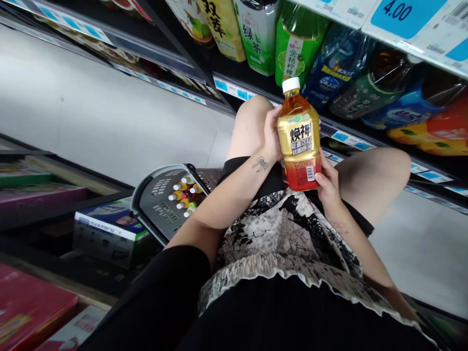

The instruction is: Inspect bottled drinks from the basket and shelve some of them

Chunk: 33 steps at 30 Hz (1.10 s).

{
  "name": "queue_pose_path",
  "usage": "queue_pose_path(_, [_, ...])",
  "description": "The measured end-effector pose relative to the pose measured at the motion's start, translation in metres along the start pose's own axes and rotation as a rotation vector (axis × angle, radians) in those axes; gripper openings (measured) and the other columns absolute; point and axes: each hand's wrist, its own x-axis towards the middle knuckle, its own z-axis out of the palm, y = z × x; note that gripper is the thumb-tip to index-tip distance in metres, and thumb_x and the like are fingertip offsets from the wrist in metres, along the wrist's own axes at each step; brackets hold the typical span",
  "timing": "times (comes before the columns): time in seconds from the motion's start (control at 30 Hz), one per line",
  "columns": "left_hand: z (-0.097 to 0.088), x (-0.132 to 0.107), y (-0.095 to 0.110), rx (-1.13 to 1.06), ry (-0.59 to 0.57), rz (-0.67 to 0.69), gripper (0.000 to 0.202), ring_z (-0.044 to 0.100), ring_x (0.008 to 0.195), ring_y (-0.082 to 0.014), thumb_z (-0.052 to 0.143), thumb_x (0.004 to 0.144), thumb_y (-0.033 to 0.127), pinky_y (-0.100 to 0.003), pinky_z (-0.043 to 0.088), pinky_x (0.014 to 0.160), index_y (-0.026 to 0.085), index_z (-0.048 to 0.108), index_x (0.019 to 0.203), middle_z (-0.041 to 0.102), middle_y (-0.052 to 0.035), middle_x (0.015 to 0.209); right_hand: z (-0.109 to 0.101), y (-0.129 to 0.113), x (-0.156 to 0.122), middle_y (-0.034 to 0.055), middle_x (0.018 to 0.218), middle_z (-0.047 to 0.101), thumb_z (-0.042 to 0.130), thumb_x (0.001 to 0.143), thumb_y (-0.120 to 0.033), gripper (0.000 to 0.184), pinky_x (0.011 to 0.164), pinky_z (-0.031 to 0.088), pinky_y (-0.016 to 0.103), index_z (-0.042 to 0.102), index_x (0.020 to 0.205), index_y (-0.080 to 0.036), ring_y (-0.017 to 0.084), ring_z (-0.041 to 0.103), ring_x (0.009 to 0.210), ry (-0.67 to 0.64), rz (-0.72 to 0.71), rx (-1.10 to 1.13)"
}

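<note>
A drink bottle (299,139) with a white cap and a gold and red label is held upright between both hands, its label facing me. My left hand (273,134) wraps the upper left side, with its fingers partly hidden behind the bottle. Lower on the right side, my right hand (327,178) grips it, the thumb lying on the front near the barcode. The bottle is above my lap, in front of the shelf of large drink bottles. A green lemon drink bottle (298,46) stands just behind its cap.
A grey shopping basket (161,195) holding several small white-capped bottles stands on the floor at left. Shelves of drinks with a price-tag strip (234,87) run across the front. Boxed goods (109,234) sit on a low shelf at left. My bent knees flank the bottle.
</note>
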Motion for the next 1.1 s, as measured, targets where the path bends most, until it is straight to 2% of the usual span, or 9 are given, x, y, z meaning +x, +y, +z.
queue_pose_path(0.17, [-0.002, 0.001, 0.0, 0.133, -0.042, 0.036, 0.08, 0.055, 0.139, -0.0404, 0.028, 0.09, 0.077, -0.056, 0.056, 0.107, 0.015, 0.062, 0.127, 0.073, -0.0137, 0.119, 0.0, 0.001, 0.0, -0.0027, 0.157, 0.052, 0.068, 0.09, -0.059, 0.068, 0.128, 0.036, 0.054, 0.055, 0.152, -0.035, 0.032, 0.044, 0.149, -0.004, -0.019, 0.032])
queue_pose_path(0.53, [-0.012, 0.012, -0.008, 0.199, -0.088, 0.108, 0.082, 0.049, 0.143, -0.0435, 0.03, 0.086, 0.081, -0.06, 0.054, 0.107, 0.015, 0.061, 0.123, 0.07, -0.0137, 0.122, 0.0, -0.001, 0.0, -0.0014, 0.157, 0.052, 0.067, 0.089, -0.062, 0.069, 0.128, 0.034, 0.056, 0.055, 0.152, -0.035, 0.033, 0.045, 0.149, 0.005, -0.01, 0.01])
queue_pose_path(0.73, [-0.013, 0.013, -0.009, 0.178, -0.085, 0.099, 0.083, 0.052, 0.14, -0.0424, 0.031, 0.086, 0.082, -0.058, 0.054, 0.107, 0.016, 0.061, 0.126, 0.07, -0.0129, 0.122, 0.0, -0.002, 0.001, -0.0005, 0.157, 0.052, 0.066, 0.088, -0.064, 0.071, 0.128, 0.033, 0.056, 0.055, 0.152, -0.034, 0.034, 0.044, 0.149, 0.005, -0.005, -0.005])
queue_pose_path(1.1, [-0.005, 0.007, -0.004, 0.141, -0.046, 0.065, 0.078, 0.051, 0.141, -0.0423, 0.033, 0.084, 0.079, -0.059, 0.053, 0.11, 0.016, 0.065, 0.117, 0.072, -0.0151, 0.117, -0.001, -0.001, 0.001, -0.0025, 0.158, 0.052, 0.067, 0.089, -0.061, 0.069, 0.129, 0.033, 0.055, 0.055, 0.152, -0.036, 0.032, 0.044, 0.15, -0.002, -0.007, 0.023])
